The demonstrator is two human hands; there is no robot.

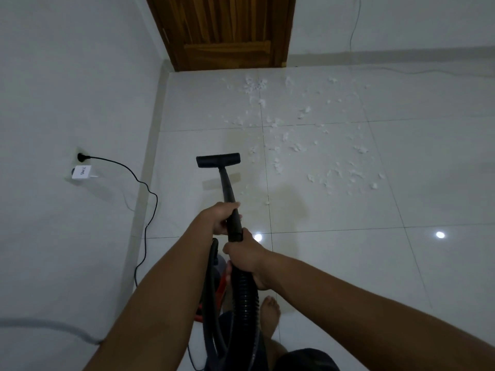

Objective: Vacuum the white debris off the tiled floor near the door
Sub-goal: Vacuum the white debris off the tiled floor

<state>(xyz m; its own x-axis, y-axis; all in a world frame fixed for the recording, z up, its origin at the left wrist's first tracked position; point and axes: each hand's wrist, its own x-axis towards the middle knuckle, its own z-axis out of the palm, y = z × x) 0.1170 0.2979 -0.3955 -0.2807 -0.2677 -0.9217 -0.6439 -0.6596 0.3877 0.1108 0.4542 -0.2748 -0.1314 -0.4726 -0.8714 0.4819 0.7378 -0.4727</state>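
Bare forearms (pixel 160 285), one bare foot (pixel 270 315), dark shorts (pixel 305 360) at bottom edge.

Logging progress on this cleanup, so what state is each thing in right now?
door: closed.
plug: in the wall socket.
debris: scattered over the floor, not yet picked up.
vacuum head: at the debris's left edge.
left hand: grips the tube.
right hand: grips the hose end.

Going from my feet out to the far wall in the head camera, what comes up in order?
Bare foot, right hand gripping the hose, left hand gripping the wand, vacuum nozzle, debris cluster nearest the door, wooden door.
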